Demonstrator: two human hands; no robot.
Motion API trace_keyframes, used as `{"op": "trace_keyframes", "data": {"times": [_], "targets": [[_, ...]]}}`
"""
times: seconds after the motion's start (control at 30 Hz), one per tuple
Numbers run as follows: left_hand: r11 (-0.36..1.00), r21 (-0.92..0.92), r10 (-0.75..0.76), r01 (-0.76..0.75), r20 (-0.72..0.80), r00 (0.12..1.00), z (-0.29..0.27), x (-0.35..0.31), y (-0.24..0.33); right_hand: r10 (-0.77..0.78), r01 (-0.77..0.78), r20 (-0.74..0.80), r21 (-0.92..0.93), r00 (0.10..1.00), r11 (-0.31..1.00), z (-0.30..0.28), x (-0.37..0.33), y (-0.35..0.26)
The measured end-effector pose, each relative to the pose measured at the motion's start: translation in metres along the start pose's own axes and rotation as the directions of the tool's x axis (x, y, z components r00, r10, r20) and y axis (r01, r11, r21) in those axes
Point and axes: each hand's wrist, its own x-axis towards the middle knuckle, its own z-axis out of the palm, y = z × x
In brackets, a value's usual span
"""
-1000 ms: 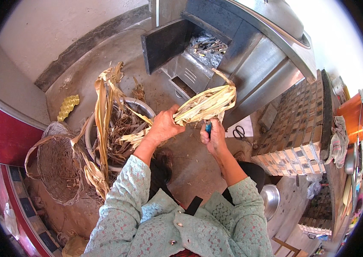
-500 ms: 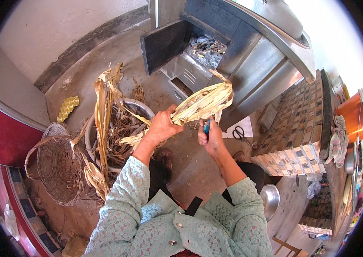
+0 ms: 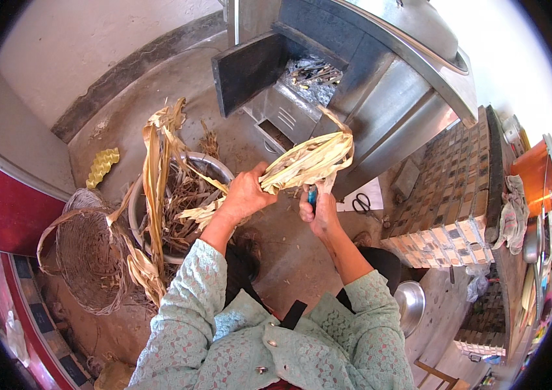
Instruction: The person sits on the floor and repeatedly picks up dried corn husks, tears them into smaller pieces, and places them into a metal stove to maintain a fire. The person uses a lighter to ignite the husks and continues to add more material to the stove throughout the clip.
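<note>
My left hand [image 3: 248,190] is closed around the gathered end of a bundle of dry corn husks [image 3: 308,161], held up in front of me. Pale and papery, the husks fan out to the right, with one strip curling upward. Just under their right part is my right hand [image 3: 319,211], its fingers wrapped round a small blue lighter [image 3: 313,196]. The lighter's top is close below the husks; I cannot tell whether it touches them. No flame shows.
A metal stove [image 3: 380,97] stands ahead, its black door [image 3: 246,73] swung out and ash [image 3: 318,77] inside. A round tub [image 3: 222,168] of dry stalks and a wicker basket [image 3: 90,260] are at left. Black scissors [image 3: 362,203] lie on white paper by the tiled block [image 3: 448,195].
The husk bundle has dipped slightly. My right hand has moved a little down and left, keeping the lighter under the husks, and my left grip stays on their end.
</note>
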Motion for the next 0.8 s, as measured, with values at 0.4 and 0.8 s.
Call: {"op": "trace_keyframes", "data": {"times": [0.4,0.8], "targets": [[0.999,0.038,0.012,-0.012,-0.001,1.0,0.001,-0.001,0.001,-0.18,0.181,0.044,-0.035,0.983,0.983,-0.01,0.0,0.009],[0.999,0.031,0.006,-0.006,0.002,1.0,0.0,0.0,0.001,-0.069,0.069,0.009,-0.016,0.998,0.997,-0.005,-0.002,0.003]]}}
